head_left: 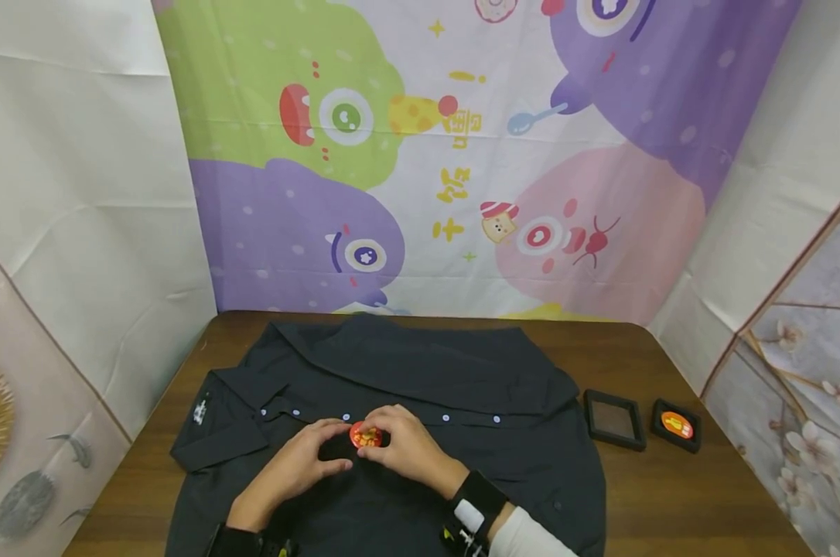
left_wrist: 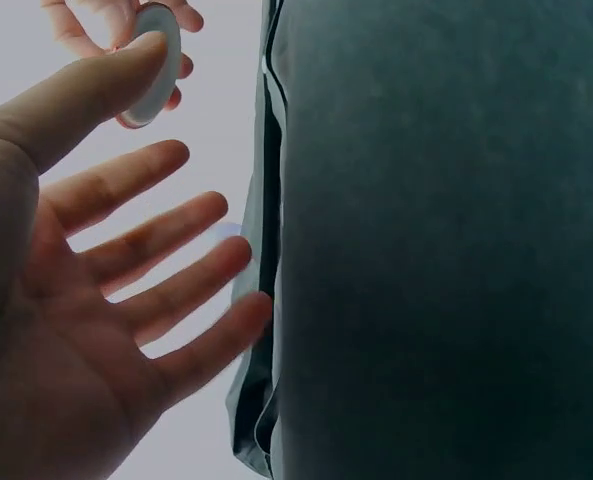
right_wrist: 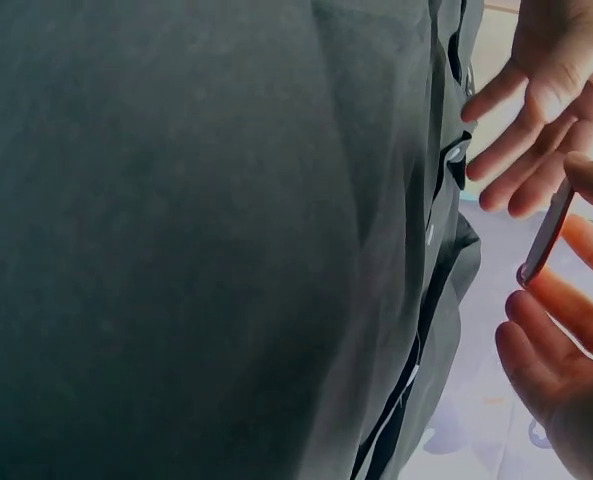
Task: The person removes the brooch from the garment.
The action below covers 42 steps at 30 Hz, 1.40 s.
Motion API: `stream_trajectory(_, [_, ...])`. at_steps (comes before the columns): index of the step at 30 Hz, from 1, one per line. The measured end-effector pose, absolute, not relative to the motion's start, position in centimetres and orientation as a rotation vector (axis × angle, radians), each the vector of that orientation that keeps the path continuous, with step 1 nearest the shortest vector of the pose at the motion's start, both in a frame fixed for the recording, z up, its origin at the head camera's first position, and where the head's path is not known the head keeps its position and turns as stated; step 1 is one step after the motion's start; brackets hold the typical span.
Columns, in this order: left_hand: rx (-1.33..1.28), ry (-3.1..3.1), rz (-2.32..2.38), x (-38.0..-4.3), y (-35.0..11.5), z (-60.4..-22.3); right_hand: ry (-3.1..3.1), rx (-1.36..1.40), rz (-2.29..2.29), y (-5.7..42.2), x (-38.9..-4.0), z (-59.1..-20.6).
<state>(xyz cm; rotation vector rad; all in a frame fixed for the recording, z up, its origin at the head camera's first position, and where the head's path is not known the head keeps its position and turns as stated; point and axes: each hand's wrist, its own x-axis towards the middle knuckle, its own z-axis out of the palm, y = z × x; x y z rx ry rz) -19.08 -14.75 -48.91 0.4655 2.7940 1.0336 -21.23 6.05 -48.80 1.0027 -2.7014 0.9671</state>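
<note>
A round red badge (head_left: 366,435) with a yellow-brown picture is held up over a black button-up shirt (head_left: 392,495). My right hand (head_left: 409,445) pinches it between thumb and fingers. Seen from the left wrist, the badge (left_wrist: 159,80) shows its pale flat back; from the right wrist it is a thin disc (right_wrist: 549,232) seen edge-on. My left hand (head_left: 298,460) is just to the left of the badge, its fingers (left_wrist: 166,235) spread and fairly straight, with the thumb overlapping the badge in the left wrist view. White buttons (head_left: 446,418) line the shirt's placket.
The shirt lies spread on a brown wooden table (head_left: 670,495), its left sleeve (head_left: 228,414) folded in. On the right are a black square frame (head_left: 613,419) with a clear middle and a smaller black frame (head_left: 676,425) holding an orange-red piece. A cartoon cloth (head_left: 448,271) hangs behind.
</note>
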Motion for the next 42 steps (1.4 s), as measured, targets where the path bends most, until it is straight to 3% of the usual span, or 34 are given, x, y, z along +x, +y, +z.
stream_trajectory(42, [0.359, 2.842, 0.859, -19.2, -15.0, -49.8, -2.739, 0.804, 1.092, 8.0, -21.3, -47.5])
